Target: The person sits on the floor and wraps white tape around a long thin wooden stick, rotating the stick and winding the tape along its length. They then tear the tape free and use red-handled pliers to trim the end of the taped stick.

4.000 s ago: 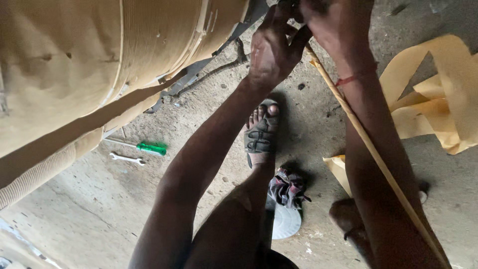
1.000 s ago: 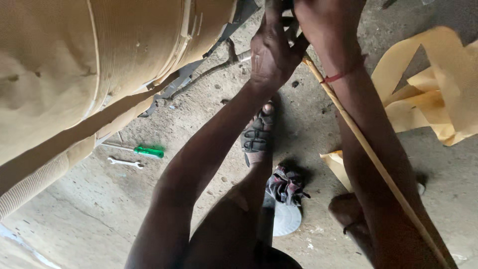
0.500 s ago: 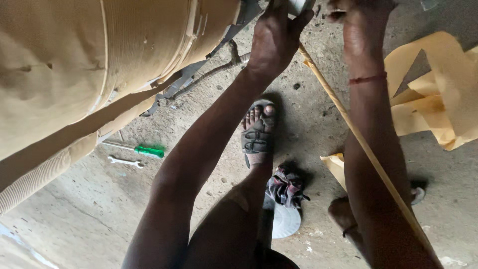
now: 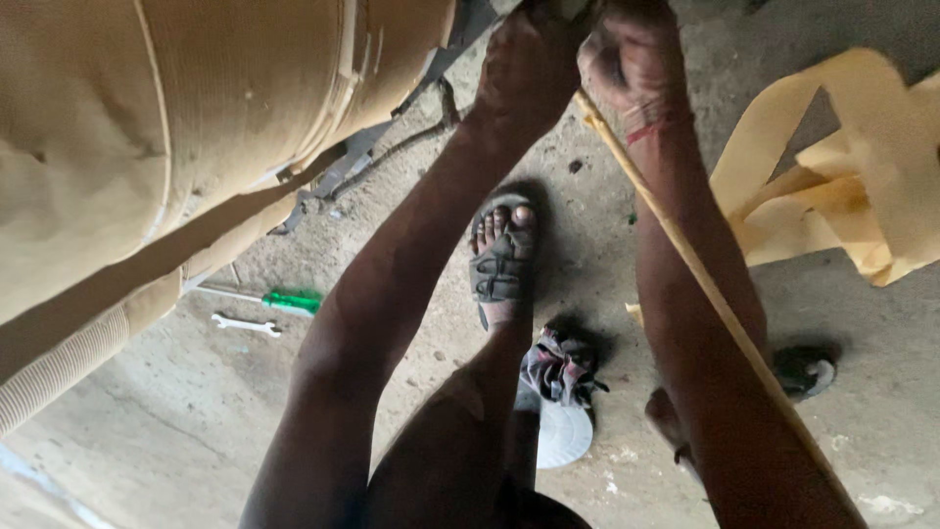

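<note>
Tan strip (image 4: pixel 685 255), a narrow band pulled taut, runs from the top of the frame down past the person's right forearm toward the lower right corner. Both hands meet at its upper end: the right hand (image 4: pixel 627 59) is curled closed around the strip, while the left hand (image 4: pixel 529 59) presses close beside it, fingers bent over something the frame cuts off, so its exact grasp cannot be told. Judging by its flat, folding look, the strip seems light, limp and easily creased, stiff only under tension, and best taken near the end where the hands already bunch. Right of the strip, loose loops of the same tan band (image 4: pixel 842 186) lie heaped on the concrete floor (image 4: pixel 196 421). Left of the strip, a sandalled foot (image 4: pixel 499 264) stands on the floor, with a bundled rag (image 4: pixel 563 364) and a white disc (image 4: pixel 563 436) below it. Farther left lie a green-handled screwdriver (image 4: pixel 284 300) and a small spanner (image 4: pixel 247 324), beneath a large tan wrapped drum (image 4: pixel 176 127).
</note>
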